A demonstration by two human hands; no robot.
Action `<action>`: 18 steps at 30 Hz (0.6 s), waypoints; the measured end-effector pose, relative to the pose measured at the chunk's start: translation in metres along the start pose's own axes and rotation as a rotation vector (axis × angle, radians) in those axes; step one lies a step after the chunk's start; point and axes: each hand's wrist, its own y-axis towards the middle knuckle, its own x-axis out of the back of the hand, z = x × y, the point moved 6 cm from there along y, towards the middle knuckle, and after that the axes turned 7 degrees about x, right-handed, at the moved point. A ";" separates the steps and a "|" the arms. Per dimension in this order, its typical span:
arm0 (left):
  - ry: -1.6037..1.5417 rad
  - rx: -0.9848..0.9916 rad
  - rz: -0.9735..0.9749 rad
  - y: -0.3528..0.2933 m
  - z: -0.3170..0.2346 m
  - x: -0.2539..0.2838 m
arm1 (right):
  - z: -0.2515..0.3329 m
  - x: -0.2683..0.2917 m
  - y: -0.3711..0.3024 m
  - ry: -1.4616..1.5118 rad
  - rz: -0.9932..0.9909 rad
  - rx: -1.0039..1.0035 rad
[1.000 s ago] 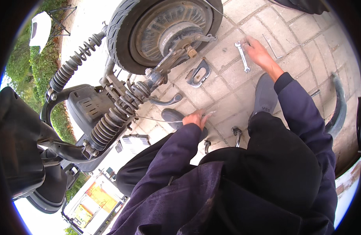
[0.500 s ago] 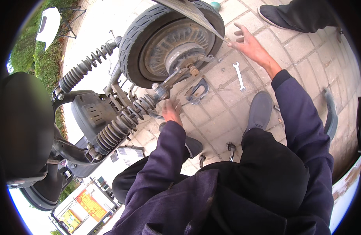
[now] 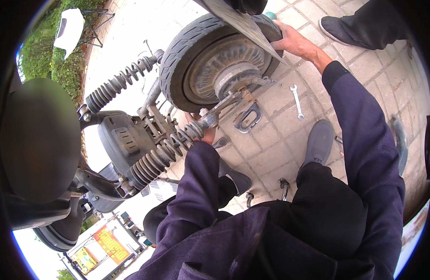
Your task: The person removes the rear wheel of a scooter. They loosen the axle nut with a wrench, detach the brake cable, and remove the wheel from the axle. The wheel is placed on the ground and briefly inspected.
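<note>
A scooter wheel with a black tyre and a dusty metal hub stands tilted at the rear of the scooter. My right hand is closed on the tyre's right edge, thumb on the near side. Behind the lower end of the near shock absorber, my left hand reaches to the tyre's lower left edge; the shock partly hides its fingers, which look closed against the tyre. A metal arm with a bolt crosses from the shock's end to the hub. A worn flat plate hangs over the wheel's top.
An open-ended wrench and a dark oval metal part lie on the paving. A second shock absorber stands left of the wheel. Another person's shoe is at the upper right. A white chair stands far left.
My right hand has gone from apart, fingers spread, to gripping the tyre's right edge. My left hand has reached in behind the shock to the tyre. The view has shifted slightly.
</note>
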 end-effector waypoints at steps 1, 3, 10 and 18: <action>0.134 -0.038 0.014 0.002 -0.004 0.001 | -0.002 0.001 0.001 0.003 0.008 -0.003; 0.393 -0.106 0.030 -0.006 -0.008 -0.006 | -0.007 0.006 0.004 -0.021 0.002 0.012; -0.533 0.289 -0.064 -0.044 -0.009 -0.051 | -0.014 0.029 0.026 -0.031 -0.075 0.008; -0.780 0.326 0.115 -0.064 -0.008 -0.085 | -0.018 0.030 0.022 -0.270 -0.421 -0.014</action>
